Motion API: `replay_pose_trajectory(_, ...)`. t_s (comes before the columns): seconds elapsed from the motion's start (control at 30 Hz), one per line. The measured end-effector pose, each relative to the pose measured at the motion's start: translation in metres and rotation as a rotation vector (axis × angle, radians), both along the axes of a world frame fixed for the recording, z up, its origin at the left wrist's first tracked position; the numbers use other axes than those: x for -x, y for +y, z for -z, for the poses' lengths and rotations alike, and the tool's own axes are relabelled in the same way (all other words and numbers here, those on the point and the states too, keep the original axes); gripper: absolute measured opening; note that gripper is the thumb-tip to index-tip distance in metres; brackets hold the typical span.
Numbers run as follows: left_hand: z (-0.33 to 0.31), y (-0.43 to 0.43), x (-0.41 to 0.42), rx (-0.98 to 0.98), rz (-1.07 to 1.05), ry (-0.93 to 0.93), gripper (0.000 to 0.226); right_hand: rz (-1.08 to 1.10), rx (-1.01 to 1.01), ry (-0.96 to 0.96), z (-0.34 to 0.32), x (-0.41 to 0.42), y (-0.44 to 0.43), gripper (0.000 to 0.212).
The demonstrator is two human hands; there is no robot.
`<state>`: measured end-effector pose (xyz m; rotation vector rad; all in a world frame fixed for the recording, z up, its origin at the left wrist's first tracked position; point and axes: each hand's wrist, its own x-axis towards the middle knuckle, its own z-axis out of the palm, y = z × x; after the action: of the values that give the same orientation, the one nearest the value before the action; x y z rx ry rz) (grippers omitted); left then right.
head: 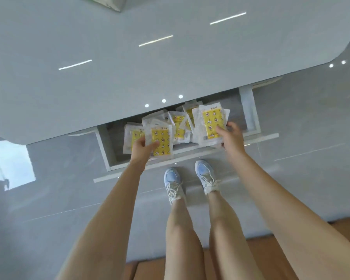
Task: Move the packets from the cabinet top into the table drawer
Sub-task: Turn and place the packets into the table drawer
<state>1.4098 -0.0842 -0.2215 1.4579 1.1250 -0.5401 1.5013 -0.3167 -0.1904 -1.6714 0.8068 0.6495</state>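
Nearest me, my left hand (pixel 142 148) pinches a small stack of clear plastic packets with yellow patterned inserts (pixel 162 142), thumb on top, low over the open white table drawer (pixel 106 147). My right hand (pixel 230 136) grips a second, fanned stack (pixel 209 126) by its near edge, above the drawer's right end. Between them, loose packets (pixel 179 127) already lie inside, so I judge the job well along: these two handfuls need releasing. Beyond is the glossy grey table top (pixel 129 67). The cabinet is out of view, so I cannot tell what remains there.
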Motion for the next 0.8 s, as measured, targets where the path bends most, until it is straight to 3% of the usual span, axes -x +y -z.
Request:
replay_pose_trajectory(0.1,0.045,-0.001,-0.008,-0.065,-0.074,-0.029,0.018,-0.094,-0.019,-0.006,0.057,-0.012,0.021,0.032)
replay_pose_trajectory(0.23,0.092,0.007,-0.004,-0.171,-0.126,-0.038,0.023,-0.218,-0.004,-0.024,0.105,-0.015,0.047,0.022)
replay_pose_trajectory(0.33,0.111,0.012,0.001,-0.300,-0.076,0.010,0.052,-0.287,0.071,-0.035,0.129,-0.014,0.056,0.008)
replay_pose_trajectory(0.43,0.113,0.012,0.002,-0.409,-0.018,0.044,0.053,-0.362,0.191,-0.022,0.140,-0.016,0.056,0.022)
replay_pose_trajectory(0.53,0.100,0.009,0.001,-0.471,0.022,0.053,0.048,-0.520,0.318,0.005,0.134,-0.021,0.054,0.027)
replay_pose_trajectory(0.6,0.084,0.008,0.003,-0.501,0.072,0.071,0.053,-0.629,0.361,0.001,0.119,-0.023,0.050,0.042)
replay_pose_trajectory(0.67,0.059,0.007,0.005,-0.564,0.174,0.097,0.057,-0.730,0.402,-0.024,0.089,-0.024,0.045,0.056)
replay_pose_trajectory(0.8,-0.017,0.002,0.012,-0.660,0.414,0.128,0.061,-0.995,0.489,-0.099,0.001,-0.027,0.035,0.061)
